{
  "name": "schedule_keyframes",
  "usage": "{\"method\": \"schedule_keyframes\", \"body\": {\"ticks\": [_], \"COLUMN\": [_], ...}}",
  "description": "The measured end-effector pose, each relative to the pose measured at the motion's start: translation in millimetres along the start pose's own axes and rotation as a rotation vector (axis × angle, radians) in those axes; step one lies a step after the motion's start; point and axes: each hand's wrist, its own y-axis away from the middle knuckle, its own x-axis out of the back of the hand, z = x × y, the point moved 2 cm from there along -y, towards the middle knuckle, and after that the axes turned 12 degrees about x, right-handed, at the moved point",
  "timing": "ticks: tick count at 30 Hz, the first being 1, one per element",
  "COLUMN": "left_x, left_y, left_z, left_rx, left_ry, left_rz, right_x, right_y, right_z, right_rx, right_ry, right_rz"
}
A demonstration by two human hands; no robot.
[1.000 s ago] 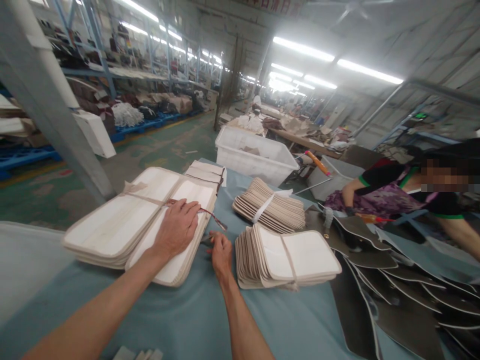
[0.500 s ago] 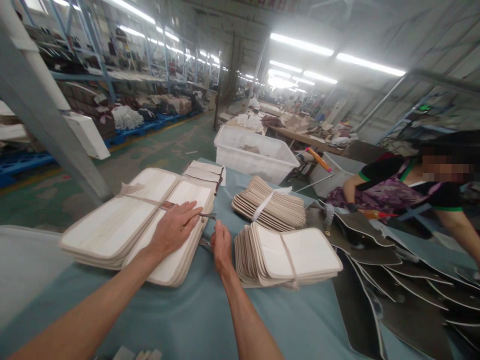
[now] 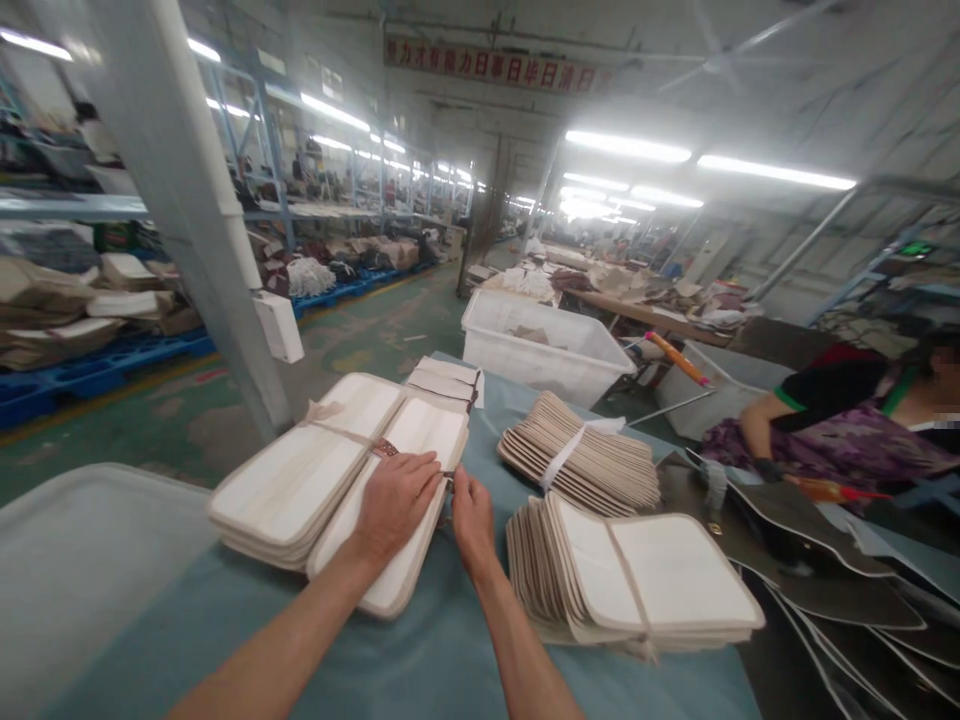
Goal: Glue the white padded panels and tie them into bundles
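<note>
Two stacks of cream, round-cornered panels lie side by side on the table, the left stack and the right stack, bound together by a cloth strip that turns dark toward the right. My left hand lies on the right stack, fingers stretched over the strip and fingertips at the stack's edge. Just off that edge, my right hand has thumb and fingers closed on the dark end of the strip. The strip's part under my left hand is hidden.
Right of my hands lie a banded bundle of beige panels and a tied cream bundle. Dark pieces overlap at the right, near a person. White bins stand behind and left; a post rises beyond.
My view has turned left and up, so things appear further right and lower. My right hand has come closer to my left fingertips at the strip; the dark end sticks out less.
</note>
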Motion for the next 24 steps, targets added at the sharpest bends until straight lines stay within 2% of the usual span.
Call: {"method": "schedule_keyframes", "body": {"ticks": [9, 17, 24], "left_x": [12.5, 7.3, 3.0], "left_y": [2.9, -1.2, -3.8], "left_z": [8.7, 5.5, 0.1], "left_rx": [0.094, -0.091, -0.141], "left_ry": [-0.111, 0.069, 0.17], "left_rz": [0.025, -0.135, -0.199], "right_x": [-10.7, -7.0, -2.2], "right_y": [-2.2, 1.1, 3.2], "right_z": [0.2, 5.3, -4.8], "right_rx": [-0.008, -0.03, 0.046], "right_ry": [-0.058, -0.099, -0.068], "right_rz": [-0.014, 0.038, 0.011]}}
